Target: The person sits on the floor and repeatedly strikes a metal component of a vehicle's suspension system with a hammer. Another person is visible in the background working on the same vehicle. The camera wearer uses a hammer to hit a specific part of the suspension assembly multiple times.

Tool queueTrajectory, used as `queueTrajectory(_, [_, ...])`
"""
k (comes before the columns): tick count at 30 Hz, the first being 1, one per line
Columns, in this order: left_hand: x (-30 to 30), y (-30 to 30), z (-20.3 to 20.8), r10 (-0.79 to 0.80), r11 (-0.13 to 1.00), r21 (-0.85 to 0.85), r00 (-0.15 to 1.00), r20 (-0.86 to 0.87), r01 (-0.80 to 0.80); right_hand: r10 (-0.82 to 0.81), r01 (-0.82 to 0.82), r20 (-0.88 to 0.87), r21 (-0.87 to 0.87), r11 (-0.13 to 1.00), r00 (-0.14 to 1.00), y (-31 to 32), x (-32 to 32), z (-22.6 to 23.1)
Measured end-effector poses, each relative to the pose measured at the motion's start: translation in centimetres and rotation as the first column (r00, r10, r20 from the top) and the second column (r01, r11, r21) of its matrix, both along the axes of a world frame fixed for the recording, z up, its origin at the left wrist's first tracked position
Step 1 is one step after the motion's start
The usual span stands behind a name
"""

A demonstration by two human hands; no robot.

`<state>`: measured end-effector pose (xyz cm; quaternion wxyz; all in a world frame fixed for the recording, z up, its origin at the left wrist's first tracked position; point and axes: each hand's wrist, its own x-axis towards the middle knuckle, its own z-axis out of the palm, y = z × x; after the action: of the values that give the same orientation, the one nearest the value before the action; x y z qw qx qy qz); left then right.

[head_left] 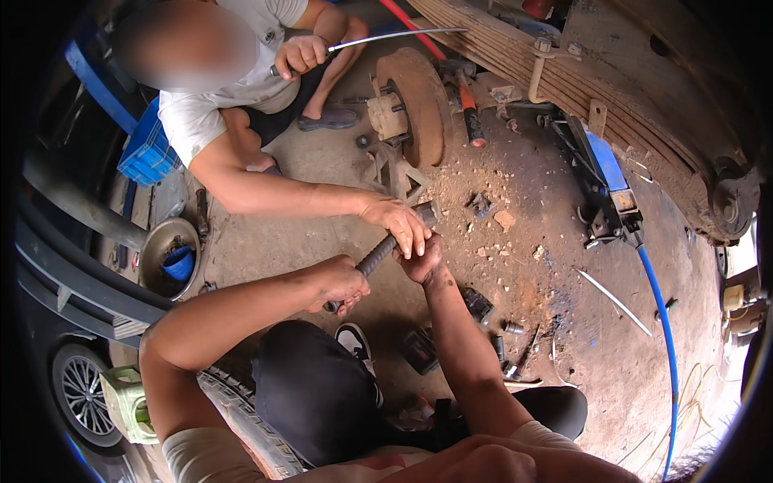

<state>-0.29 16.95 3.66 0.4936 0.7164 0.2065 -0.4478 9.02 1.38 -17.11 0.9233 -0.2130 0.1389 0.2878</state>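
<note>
My left hand is wrapped round the lower part of a dark, ribbed bar, which slants up and away to the right. A thick, blunt dark piece shows at the bar's far end. My right hand is closed beside the upper part of the bar; what its fingers hold is hidden. A co-worker's hand reaches in from the left, lying over the bar with its fingertips at my right hand. In the other hand the co-worker holds a long, thin, slightly curved metal rod with a dark handle.
A rusty brake drum and leaf spring stand beyond. An orange-and-black tool lies nearby. At right are a blue jack and hose. Left are a metal bowl and blue crate; a tyre lies beneath me.
</note>
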Motion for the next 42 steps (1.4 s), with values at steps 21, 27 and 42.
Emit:
queueTrajectory(21, [-7.2, 20.5, -11.6, -0.009, 0.767, 0.554, 0.858, 0.514, -0.324, 0.013, -0.169, -0.254, -0.604, 0.779, 0.967, -0.4, -1.5, -7.9])
queueTrajectory(27, [-9.7, 20.0, -23.4, 0.41, 0.912, -0.086, 0.897, 0.167, -0.401, -0.02, -0.196, -0.306, -0.657, 0.728, 0.952, -1.3, -4.3, -10.6])
queueTrajectory(42, [-13.4, 5.0, -27.7, 0.065, 0.991, -0.118, 0.997, 0.049, -0.058, -0.06, -0.237, -0.379, -0.686, 0.688, 0.923, -1.3, -8.4, -13.1])
